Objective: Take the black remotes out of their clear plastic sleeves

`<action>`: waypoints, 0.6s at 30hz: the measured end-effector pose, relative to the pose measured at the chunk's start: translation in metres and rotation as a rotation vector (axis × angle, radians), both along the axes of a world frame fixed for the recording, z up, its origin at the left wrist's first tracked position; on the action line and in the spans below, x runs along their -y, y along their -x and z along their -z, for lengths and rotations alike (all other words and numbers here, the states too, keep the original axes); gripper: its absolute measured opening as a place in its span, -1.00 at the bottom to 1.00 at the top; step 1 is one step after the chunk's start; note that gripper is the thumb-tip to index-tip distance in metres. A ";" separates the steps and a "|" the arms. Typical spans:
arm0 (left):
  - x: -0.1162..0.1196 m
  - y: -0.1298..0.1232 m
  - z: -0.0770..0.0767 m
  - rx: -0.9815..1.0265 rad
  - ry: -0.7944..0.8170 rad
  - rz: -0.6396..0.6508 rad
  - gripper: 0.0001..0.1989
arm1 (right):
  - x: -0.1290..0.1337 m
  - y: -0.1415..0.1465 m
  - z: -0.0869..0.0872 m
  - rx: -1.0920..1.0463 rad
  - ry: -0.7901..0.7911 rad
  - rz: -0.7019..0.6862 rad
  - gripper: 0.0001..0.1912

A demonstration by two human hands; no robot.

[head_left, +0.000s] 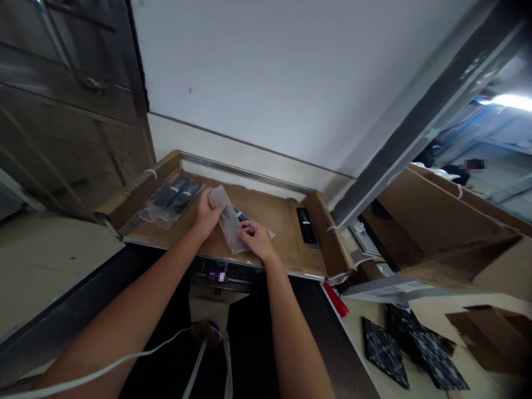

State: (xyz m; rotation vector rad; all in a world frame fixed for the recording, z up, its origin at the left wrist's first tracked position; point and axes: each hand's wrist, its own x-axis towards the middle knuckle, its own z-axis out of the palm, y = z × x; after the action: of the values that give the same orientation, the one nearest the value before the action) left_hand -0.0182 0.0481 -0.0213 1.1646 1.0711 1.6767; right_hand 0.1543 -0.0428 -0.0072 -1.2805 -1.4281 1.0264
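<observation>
A flat, milky translucent plastic bag lies slantwise between my hands above the cardboard-lined tray. My left hand pinches its upper left edge between thumb and fingers. At its lower right edge, the curled fingers of my right hand grip the plastic. Partly hidden behind the bag and my right fingers is a dark, long item with a pale label. To the left, black oblong items with small white labels rest in clear plastic bags. An unbagged black oblong item lies near the tray's right end.
Raised cardboard-covered sides bound the tray, with a white wall behind. A large cardboard box stands at the right. Dark patterned packages and an open carton are on the floor. A white cable crosses my left forearm.
</observation>
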 end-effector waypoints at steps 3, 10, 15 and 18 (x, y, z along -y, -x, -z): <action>-0.004 0.009 -0.002 0.074 0.073 -0.137 -0.41 | -0.001 -0.005 0.000 -0.162 -0.040 0.078 -0.66; -0.002 0.015 -0.007 0.238 0.125 -0.062 -0.57 | 0.000 -0.012 -0.001 -0.414 -0.013 0.390 -0.47; 0.002 0.010 -0.004 0.002 0.108 0.055 -0.87 | -0.001 -0.016 0.000 -0.410 -0.067 0.529 -0.43; 0.002 0.010 -0.004 -0.045 0.130 0.031 -0.75 | -0.002 -0.018 0.002 -0.395 -0.082 0.599 -0.42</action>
State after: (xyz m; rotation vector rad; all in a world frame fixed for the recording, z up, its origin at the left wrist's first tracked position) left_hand -0.0284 0.0461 -0.0173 1.1344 1.1661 1.5395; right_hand 0.1722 -0.0411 -0.0089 -1.2492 -0.7112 0.7428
